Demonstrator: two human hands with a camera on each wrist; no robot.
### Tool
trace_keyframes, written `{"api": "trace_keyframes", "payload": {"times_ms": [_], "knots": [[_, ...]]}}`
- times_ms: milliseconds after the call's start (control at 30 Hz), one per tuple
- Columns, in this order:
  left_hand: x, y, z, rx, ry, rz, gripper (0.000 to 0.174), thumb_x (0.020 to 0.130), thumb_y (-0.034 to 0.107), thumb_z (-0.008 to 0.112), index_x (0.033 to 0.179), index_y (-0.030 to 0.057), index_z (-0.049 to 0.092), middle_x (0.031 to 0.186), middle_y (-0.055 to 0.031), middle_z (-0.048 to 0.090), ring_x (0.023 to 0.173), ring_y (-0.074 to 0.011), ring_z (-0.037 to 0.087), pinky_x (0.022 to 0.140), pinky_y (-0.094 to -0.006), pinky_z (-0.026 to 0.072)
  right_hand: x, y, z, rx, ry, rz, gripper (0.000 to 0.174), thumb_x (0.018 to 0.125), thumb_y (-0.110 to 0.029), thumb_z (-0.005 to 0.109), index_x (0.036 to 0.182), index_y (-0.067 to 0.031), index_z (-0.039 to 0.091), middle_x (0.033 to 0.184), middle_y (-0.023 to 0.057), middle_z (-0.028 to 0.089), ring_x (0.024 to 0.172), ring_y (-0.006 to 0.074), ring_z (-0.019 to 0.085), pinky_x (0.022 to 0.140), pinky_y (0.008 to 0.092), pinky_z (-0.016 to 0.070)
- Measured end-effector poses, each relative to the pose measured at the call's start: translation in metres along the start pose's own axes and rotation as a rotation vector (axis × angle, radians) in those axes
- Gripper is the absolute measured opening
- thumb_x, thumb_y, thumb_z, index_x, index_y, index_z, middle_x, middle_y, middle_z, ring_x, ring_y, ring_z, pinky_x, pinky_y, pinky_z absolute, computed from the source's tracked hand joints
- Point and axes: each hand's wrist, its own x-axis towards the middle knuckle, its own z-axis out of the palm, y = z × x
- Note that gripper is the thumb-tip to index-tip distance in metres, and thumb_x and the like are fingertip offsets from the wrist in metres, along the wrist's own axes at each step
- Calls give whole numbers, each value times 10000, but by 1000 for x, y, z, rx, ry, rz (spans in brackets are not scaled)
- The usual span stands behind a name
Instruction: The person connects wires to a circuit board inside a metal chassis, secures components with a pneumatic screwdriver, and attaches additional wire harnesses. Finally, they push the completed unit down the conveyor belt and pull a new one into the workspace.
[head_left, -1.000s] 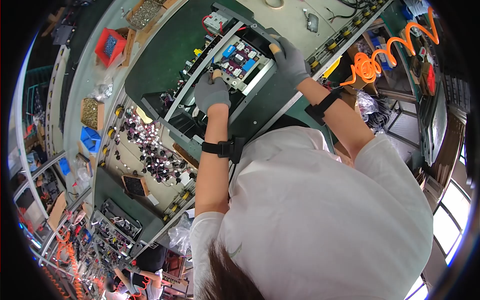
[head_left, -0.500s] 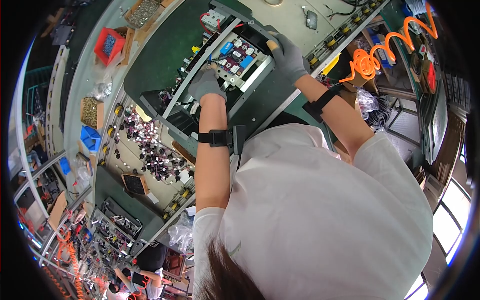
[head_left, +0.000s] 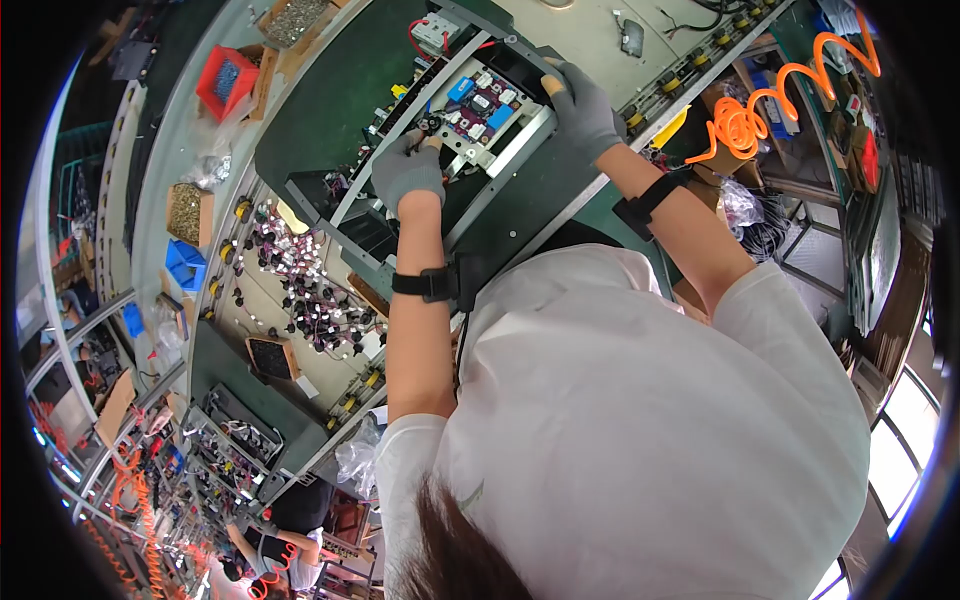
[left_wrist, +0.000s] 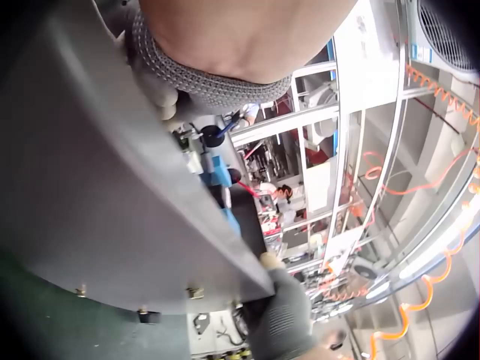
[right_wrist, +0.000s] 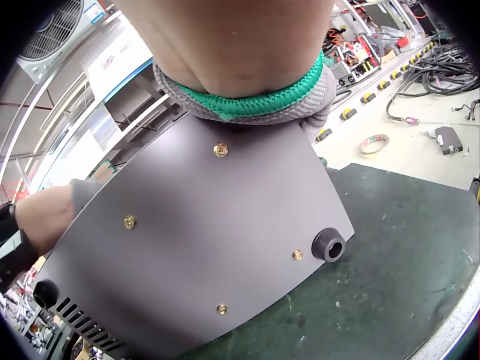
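Observation:
A grey metal machine chassis [head_left: 480, 215] lies open on a green board, with a circuit board [head_left: 485, 105] inside carrying blue and white components. My gloved left hand [head_left: 408, 180] reaches over the frame rail and pinches a small black round part [head_left: 431, 123] beside the circuit board. The same black part [left_wrist: 212, 136], with a blue wire, shows near the fingertips in the left wrist view. My gloved right hand [head_left: 585, 115] grips the chassis's right end panel, thumb at its upper corner. That panel's outer face [right_wrist: 202, 217] has brass screws and black feet; it hides the right fingers in the right wrist view.
The green board [head_left: 320, 100] stretches beyond the chassis. Loose wired connectors [head_left: 300, 285] are heaped to the left. A red bin [head_left: 225, 85] and a blue bin [head_left: 185, 268] stand at the far side. An orange coiled hose [head_left: 740, 125] hangs at the right.
My left hand has drawn slightly left and away from the circuit board, and the black round part now shows at its fingertips. The right hand keeps its place on the panel.

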Motion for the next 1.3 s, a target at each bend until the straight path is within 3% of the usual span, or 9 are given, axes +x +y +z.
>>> {"api": "trace_keyframes", "payload": {"times_ms": [233, 300, 433, 533, 700, 967, 1067, 1167, 1300], "knots": [[-34, -26, -32, 191, 51, 226, 243, 759, 251, 663, 985, 167, 690, 701, -54, 622, 613, -187, 594, 601, -298, 458, -1, -2, -1, 7, 33, -39, 332, 859, -290, 535, 1147, -128, 562, 1025, 129, 621, 939, 312, 583, 811, 355, 454], [-27, -37, -34, 554, -354, 143, 300, 795, 355, 610, 1071, 242, 636, 859, -54, 666, 754, -225, 643, 670, -333, 492, -2, -1, 0, 9, 23, -25, 332, 859, -289, 535, 1147, -126, 562, 1033, 129, 618, 942, 313, 581, 812, 355, 453], [-18, -34, -30, 339, -253, 57, 341, 773, 411, 628, 1059, 226, 642, 895, -54, 671, 824, -242, 642, 713, -338, 494, 1, 6, 3, 24, 34, -72, 335, 859, -282, 534, 1149, -117, 559, 1054, 131, 609, 945, 313, 579, 817, 351, 450], [-27, -9, -23, 533, -129, 74, 370, 755, 420, 643, 1032, 174, 649, 916, -78, 671, 850, -262, 638, 732, -345, 491, 1, 9, 4, 33, 23, -60, 338, 859, -282, 534, 1151, -113, 558, 1056, 132, 609, 944, 311, 581, 818, 348, 449], [-17, -12, -6, 323, -186, 65, 392, 748, 431, 645, 990, 123, 656, 938, -104, 667, 870, -278, 636, 761, -371, 487, -2, 0, 0, 41, 49, -80, 330, 875, -235, 520, 1148, -53, 553, 941, 186, 631, 867, 260, 614, 797, 314, 453], [-36, 18, -31, 819, -622, 221, 378, 791, 464, 540, 909, 136, 687, 912, -105, 658, 866, -280, 626, 735, -355, 491, 0, 5, 3, 42, 31, -37, 334, 857, -277, 537, 1145, -109, 562, 1011, 143, 622, 932, 306, 592, 807, 348, 453], [-35, -24, -41, 472, -551, 472, 372, 807, 436, 574, 928, 98, 670, 829, -101, 642, 754, -297, 604, 677, -386, 464, 0, 5, 2, 43, 23, -43, 333, 857, -253, 529, 1152, -98, 555, 997, 174, 618, 925, 314, 595, 806, 343, 452], [-44, -45, -51, 243, -554, 307, 314, 793, 365, 627, 965, 103, 644, 762, -92, 595, 703, -291, 570, 668, -376, 459, 0, 5, -1, 81, -3, -93, 347, 863, -246, 522, 1163, -74, 543, 961, 182, 620, 896, 278, 607, 799, 327, 447], [-68, -47, -72, 190, -498, 561, 285, 769, 269, 665, 1002, 115, 611, 915, -87, 560, 799, -264, 554, 699, -329, 446, -19, 60, -16, 320, 27, 29, 397, 905, -251, 468, 1201, 9, 516, 980, 129, 612, 920, 152, 556, 835, 265, 424]]}}
